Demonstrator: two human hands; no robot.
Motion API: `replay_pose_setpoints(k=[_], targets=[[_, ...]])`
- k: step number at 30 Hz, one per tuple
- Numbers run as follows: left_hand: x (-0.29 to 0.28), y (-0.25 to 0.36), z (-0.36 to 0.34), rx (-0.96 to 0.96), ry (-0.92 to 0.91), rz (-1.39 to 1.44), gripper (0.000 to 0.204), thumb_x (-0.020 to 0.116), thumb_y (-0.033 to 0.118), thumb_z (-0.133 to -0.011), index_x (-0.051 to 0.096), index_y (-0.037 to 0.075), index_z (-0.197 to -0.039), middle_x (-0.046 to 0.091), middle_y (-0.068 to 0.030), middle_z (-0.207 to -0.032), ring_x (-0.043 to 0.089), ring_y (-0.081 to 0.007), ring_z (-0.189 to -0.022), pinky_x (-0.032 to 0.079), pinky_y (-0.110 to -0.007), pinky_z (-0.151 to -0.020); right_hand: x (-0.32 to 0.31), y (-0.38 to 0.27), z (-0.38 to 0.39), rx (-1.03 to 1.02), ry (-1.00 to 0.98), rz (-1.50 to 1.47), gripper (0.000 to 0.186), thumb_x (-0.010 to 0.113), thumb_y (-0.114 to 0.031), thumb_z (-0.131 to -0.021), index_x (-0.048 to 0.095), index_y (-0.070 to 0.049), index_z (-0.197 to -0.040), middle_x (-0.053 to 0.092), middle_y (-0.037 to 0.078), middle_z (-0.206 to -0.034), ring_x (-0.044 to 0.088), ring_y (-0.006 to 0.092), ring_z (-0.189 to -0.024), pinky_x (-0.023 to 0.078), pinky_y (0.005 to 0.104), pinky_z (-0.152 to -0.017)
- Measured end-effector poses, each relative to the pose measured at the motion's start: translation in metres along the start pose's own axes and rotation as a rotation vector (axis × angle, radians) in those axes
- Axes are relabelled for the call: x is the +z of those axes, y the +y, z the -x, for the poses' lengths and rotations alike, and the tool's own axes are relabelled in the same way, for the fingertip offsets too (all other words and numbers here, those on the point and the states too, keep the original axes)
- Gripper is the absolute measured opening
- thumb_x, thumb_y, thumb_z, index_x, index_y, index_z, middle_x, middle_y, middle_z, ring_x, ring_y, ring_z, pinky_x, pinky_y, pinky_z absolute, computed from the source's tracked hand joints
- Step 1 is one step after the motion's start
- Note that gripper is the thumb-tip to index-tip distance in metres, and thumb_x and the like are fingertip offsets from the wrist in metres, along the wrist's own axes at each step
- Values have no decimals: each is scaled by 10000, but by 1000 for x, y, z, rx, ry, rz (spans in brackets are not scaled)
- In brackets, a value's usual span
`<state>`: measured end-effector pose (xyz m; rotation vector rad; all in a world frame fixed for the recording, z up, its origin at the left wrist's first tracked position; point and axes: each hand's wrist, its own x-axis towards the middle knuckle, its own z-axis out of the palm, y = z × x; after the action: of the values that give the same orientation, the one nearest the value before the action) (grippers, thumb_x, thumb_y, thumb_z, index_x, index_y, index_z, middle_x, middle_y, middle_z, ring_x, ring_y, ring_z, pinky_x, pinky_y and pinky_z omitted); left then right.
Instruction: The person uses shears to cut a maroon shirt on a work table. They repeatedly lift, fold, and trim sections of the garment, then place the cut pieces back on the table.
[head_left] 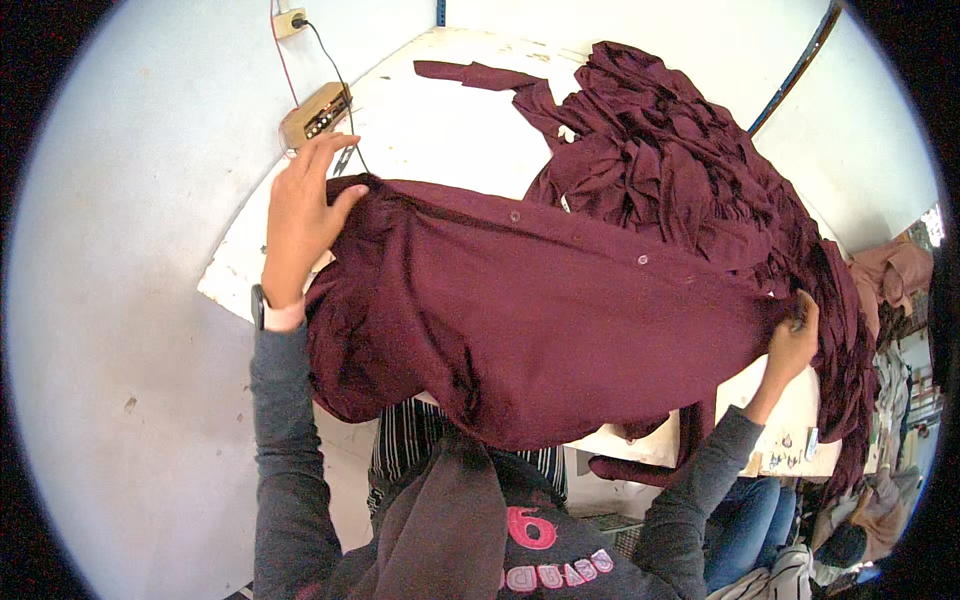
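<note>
A maroon garment (560, 330) with a buttoned band along its upper edge lies spread across the white table (470, 120), hanging over the near edge. My left hand (308, 210) is at its top left corner, fingers extended and apart, thumb close to the cloth. My right hand (793, 340) grips the garment's right end, fingertips partly hidden. Behind the garment a large rumpled heap of maroon clothing (665, 150) covers the right side of the table and drapes over its edge.
A wooden block (312, 110) with switches or sockets and wires stands at the back left, below a wall socket (290, 22). Small items (790, 450) lie near the front right edge. At lower right are another person's legs in jeans (740, 530) and more clothes (890, 280).
</note>
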<state>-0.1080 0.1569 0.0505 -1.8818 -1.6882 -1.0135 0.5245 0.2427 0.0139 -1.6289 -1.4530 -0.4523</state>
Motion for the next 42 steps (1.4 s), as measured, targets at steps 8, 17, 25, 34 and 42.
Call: replay_pose_setpoints(k=[8, 17, 25, 34, 42], targets=[[-9, 120, 69, 4, -544, 688, 179, 704, 145, -911, 694, 56, -1067, 715, -117, -1035, 678, -302, -996, 519, -409, -874, -16, -180, 101, 114, -605, -636, 121, 759, -75, -900, 740, -18, -1005, 753, 50, -970, 659, 100, -886, 509, 264, -789], [-1, 162, 133, -20, -591, 277, 440, 754, 444, -838, 659, 92, -1083, 613, -55, -915, 607, -243, -872, 399, -374, -767, 36, -255, 186, 314, -1134, -1308, 145, 743, -97, -930, 685, 0, -1019, 726, 20, -935, 606, 44, -802, 450, 203, -703], [-9, 142, 164, -111, -722, 288, 425, 774, 445, -828, 680, 100, -1057, 642, -49, -962, 604, -263, -917, 417, -382, -789, -69, -275, 154, -68, -1521, -2415, 800, 631, -575, -925, 616, 167, -1223, 505, -12, -592, 472, 117, -482, 362, 302, -510], [7, 159, 158, -191, -550, 336, 393, 803, 364, -815, 686, 103, -1084, 626, -55, -1010, 595, -258, -925, 421, -380, -791, -97, -293, 158, -175, -1306, -2819, 836, 721, -471, -929, 550, 288, -1237, 385, -8, -487, 375, 125, -392, 276, 318, -445], [12, 162, 158, -218, -469, 418, 250, 811, 232, -805, 715, 113, -1003, 668, -48, -960, 620, -250, -925, 424, -377, -808, -94, -297, 145, -203, -1439, -2802, 847, 681, -516, -950, 536, 239, -1306, 471, -23, -557, 365, 131, -384, 309, 303, -450]])
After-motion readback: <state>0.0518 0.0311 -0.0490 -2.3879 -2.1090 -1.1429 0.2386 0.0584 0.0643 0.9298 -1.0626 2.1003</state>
